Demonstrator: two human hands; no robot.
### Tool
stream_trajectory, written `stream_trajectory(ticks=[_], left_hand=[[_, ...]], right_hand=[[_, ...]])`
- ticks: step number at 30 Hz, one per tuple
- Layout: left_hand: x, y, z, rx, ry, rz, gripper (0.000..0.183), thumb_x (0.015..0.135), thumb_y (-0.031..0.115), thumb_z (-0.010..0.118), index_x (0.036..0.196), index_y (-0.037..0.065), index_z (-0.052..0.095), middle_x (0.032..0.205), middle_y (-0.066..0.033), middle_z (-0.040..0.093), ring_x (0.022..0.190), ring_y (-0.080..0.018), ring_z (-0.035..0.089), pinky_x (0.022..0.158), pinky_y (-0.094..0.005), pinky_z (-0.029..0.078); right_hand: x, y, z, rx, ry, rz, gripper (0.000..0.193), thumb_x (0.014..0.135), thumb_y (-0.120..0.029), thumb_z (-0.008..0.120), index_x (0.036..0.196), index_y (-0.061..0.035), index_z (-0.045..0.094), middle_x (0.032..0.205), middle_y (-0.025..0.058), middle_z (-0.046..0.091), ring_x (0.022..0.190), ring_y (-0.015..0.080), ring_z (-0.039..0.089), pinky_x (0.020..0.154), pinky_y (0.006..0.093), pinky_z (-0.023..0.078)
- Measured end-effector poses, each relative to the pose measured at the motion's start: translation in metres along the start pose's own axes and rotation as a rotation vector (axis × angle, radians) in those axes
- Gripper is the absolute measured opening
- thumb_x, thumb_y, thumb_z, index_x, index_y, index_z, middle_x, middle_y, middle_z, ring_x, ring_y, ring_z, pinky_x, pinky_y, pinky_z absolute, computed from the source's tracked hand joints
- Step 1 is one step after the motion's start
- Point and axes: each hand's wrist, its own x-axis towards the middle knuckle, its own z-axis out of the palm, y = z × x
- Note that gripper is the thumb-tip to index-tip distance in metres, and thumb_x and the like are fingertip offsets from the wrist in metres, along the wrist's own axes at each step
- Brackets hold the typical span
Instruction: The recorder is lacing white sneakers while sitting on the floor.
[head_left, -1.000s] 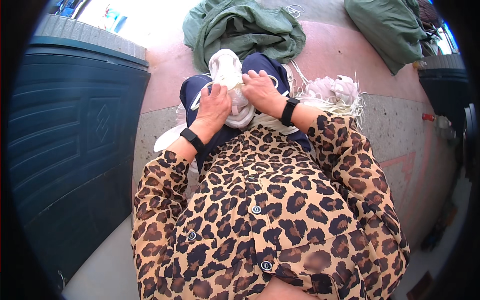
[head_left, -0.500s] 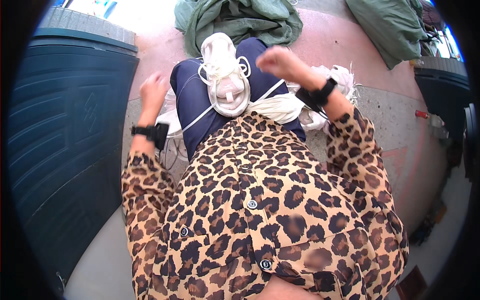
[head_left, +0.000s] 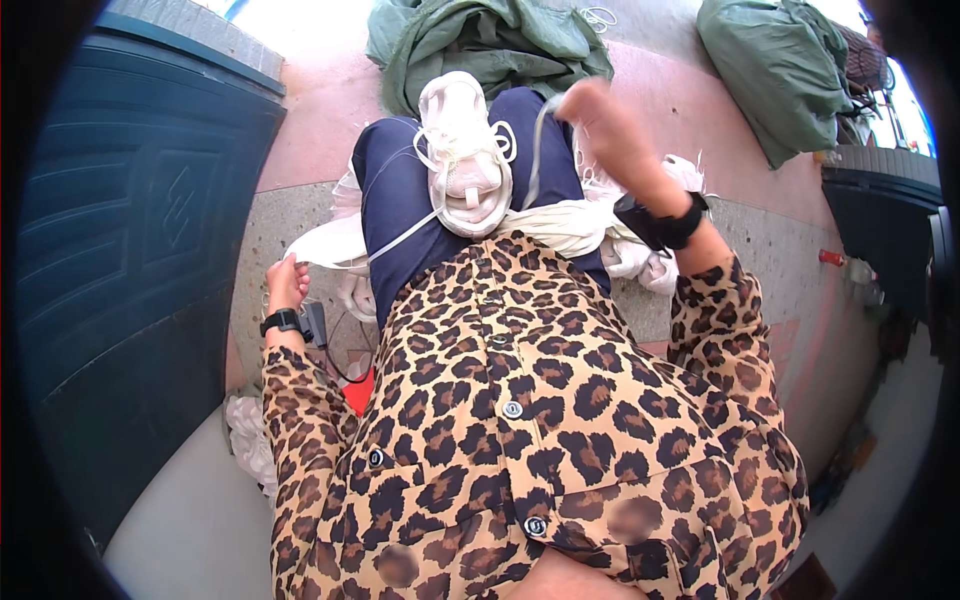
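A white sneaker (head_left: 468,170) with looped laces lies across my lap on my dark blue trousers (head_left: 400,235), toe away from the leopard-print shirt. Out to the left, my left hand (head_left: 287,284) pinches the end of a flat white lace (head_left: 408,233) that runs over my thigh toward the shoe. Beside those fingers hangs a piece of white cloth (head_left: 336,243). Raised beyond the shoe on the right, my right hand (head_left: 606,122) is closed on another white lace length (head_left: 537,150), which hangs toward the lap. Motion blurs this hand and lace.
Green sacks (head_left: 480,45) lie ahead, with a bulging green bag (head_left: 770,70) at the far right. More white shoes (head_left: 640,262) sit by my right leg. A dark blue panelled door (head_left: 150,220) stands close on the left. A red object (head_left: 358,392) lies beside my left arm.
My left hand has moved down and outward and now holds a lace end. My right hand has risen slightly to the right, pulling the other lace length up off the lap.
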Motion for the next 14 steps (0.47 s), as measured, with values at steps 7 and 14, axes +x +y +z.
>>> stream_trajectory(ticks=[7,14], left_hand=[[0.012,0.049,-0.033,-0.023,0.307,0.609,0.034,0.074,0.000,0.042,0.108,-0.002,0.048,0.060,-0.0044,0.050,0.040,-0.0087,0.041,0.034,-0.0231,0.030],[-0.170,0.179,0.054,-0.213,0.132,1.003,0.046,0.075,0.000,0.050,0.120,-0.002,0.041,0.063,-0.0046,0.052,0.039,-0.0068,0.041,0.032,-0.0208,0.027]], right_hand=[[0.045,-0.054,-0.069,1.064,0.245,0.400,0.034,0.087,-0.015,0.051,0.117,-0.0032,0.040,0.063,-0.0018,0.046,0.041,0.0045,0.028,0.039,0.0168,0.023],[0.050,-0.096,0.090,0.326,-0.576,0.253,0.046,0.076,-0.033,0.067,0.109,-0.0023,0.058,0.072,0.0034,0.058,0.067,0.0126,0.056,0.064,0.0250,0.046]])
